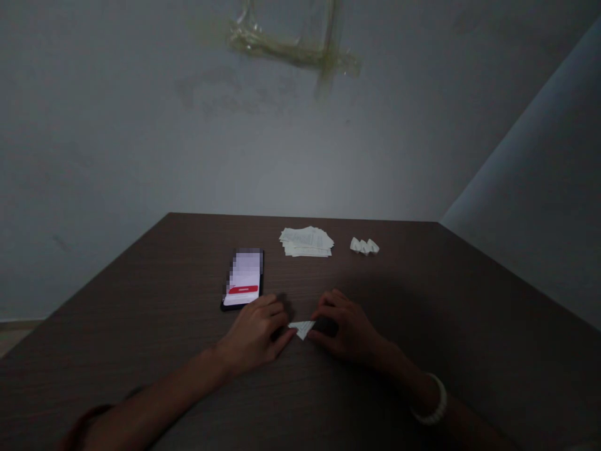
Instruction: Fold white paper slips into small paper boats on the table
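Right of the phone and nearer, fingers of the left hand and right hand pinch a folded paper; three folded pieces farther right seem done, while flat slips between seem left.

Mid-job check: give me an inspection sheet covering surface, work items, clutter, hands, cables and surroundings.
Surface: dark brown table, dimly lit.
Work items: white paper triangle between the hands; uneven paper stack beyond; three folded papers right of the stack.
Clutter: phone, screen lit, near the left hand.
Hands: left and right hand at opposite sides of the triangle; grip unclear.
Cables: nothing seen.
Surroundings: grey wall with yellowed tape.
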Motion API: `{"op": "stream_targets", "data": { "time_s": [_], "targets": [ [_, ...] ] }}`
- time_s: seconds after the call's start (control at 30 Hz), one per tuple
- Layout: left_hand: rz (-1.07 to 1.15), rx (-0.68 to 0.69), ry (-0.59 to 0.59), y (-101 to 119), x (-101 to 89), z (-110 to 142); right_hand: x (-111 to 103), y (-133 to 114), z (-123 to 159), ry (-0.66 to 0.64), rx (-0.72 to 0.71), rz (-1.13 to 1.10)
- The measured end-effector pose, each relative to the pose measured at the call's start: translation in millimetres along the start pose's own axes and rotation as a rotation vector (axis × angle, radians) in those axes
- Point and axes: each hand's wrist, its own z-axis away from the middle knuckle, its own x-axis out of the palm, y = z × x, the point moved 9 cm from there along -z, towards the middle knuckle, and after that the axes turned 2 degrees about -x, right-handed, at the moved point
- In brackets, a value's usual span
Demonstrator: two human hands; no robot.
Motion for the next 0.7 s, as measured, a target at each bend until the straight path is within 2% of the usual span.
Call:
{"op": "stream_targets", "data": {
  "time_s": [0.17, 0.27, 0.37, 0.5, 0.7],
  "targets": [
    [-0.006, -0.011, -0.028, 1.2, -1.6, -1.8, 0.0, 1.5, -0.9, 0.009, 0.02, -0.051],
    [0.015, -0.039, -0.027, -0.2, -3.9, -1.8, -3.0, 2.3, -1.8, 0.058, 0.011, -0.099],
    [0.041, -0.058, 0.017, -2.7, -7.5, -0.4, -8.0, 1.8, -1.8, 0.123, -0.021, -0.144],
    [0.089, -0.019, 0.066, -1.7, -10.5, 1.5, -13.5, -0.1, -0.3, 0.19, -0.057, -0.156],
    [0.114, 0.004, 0.12, -2.9, -13.4, 3.4, -18.0, -4.2, 0.7, 0.224, -0.062, -0.193]
  ]
}}
